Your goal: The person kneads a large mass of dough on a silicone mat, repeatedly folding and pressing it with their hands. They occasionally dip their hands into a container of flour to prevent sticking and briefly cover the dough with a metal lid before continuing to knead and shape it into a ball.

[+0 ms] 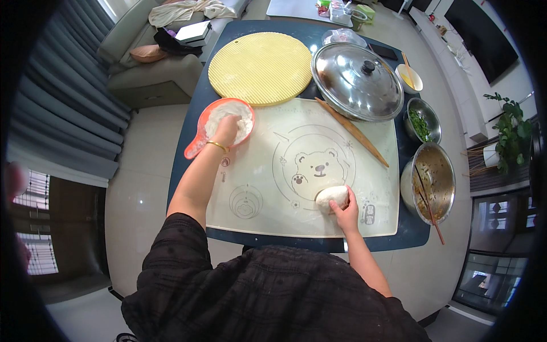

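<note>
My left hand (pixel 227 129) reaches into white flour (pixel 220 113) in an orange-rimmed plastic scoop (pixel 195 144) at the mat's upper left corner; its fingertips are sunk or curled out of sight. My right hand (pixel 347 210) holds a smooth lump of white dough (pixel 332 197) on the pale kneading mat (pixel 256 171), at the lower edge of the printed bear. A tapered wooden rolling pin (pixel 354 132) lies slantwise across the mat's upper right, beside a big steel pan with a domed lid (pixel 346 81).
A round yellow ribbed board (pixel 260 68) lies at the table's far left. Along the right edge stand a white bowl (pixel 409 78) with yellow liquid and chopsticks, a steel bowl of chopped greens (pixel 419 124), and a larger steel bowl (pixel 444 184) with brown residue and chopsticks.
</note>
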### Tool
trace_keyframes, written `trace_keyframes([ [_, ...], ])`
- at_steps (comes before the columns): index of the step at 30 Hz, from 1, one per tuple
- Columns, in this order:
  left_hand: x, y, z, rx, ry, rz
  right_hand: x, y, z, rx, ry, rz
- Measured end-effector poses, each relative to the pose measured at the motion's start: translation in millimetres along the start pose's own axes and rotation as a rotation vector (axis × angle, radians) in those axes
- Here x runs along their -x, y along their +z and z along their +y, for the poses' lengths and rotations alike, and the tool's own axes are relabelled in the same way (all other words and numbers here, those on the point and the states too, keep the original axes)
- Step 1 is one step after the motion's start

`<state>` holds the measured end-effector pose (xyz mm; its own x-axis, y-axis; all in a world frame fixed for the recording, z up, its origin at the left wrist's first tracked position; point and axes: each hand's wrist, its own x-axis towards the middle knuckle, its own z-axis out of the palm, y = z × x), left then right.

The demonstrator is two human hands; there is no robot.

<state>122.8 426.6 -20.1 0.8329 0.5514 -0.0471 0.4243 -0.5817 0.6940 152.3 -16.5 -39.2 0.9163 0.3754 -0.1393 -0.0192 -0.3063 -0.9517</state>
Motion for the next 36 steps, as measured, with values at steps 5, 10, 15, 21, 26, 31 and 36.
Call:
trace_keyframes([
  [5, 0.0, -14.9, -8.5, -0.013, -0.041, -0.014, 0.5, -0.3, 2.7, -0.008, -0.005, 0.04],
  [10, -1.8, -10.7, -39.9, 0.373, -0.289, 0.045, 3.5, 1.5, 1.9, -0.04, -0.004, 0.062],
  [15, 9.1, -17.1, -17.8, 0.82, -0.512, 0.161, 4.1, 0.7, 7.8, -0.106, 0.019, 0.088],
  [21, 47.2, 30.5, 33.4, 1.23, -0.283, -0.031, 6.3, 3.3, 6.8, -0.176, 0.004, 0.114],
  [26, 107.5, 111.8, 68.0, 0.034, 0.219, -0.062, 10.5, -3.2, 4.5, -0.211, 0.03, 0.161],
  [31, 115.5, 123.3, 109.2, -0.582, 0.223, -0.14, 19.8, -24.7, 21.4, -0.121, 0.074, 0.425],
  [36, 97.7, 202.8, 159.0, -0.526, 0.496, -0.163, 14.1, -35.8, 16.8, -0.242, 0.091, 0.426],
])
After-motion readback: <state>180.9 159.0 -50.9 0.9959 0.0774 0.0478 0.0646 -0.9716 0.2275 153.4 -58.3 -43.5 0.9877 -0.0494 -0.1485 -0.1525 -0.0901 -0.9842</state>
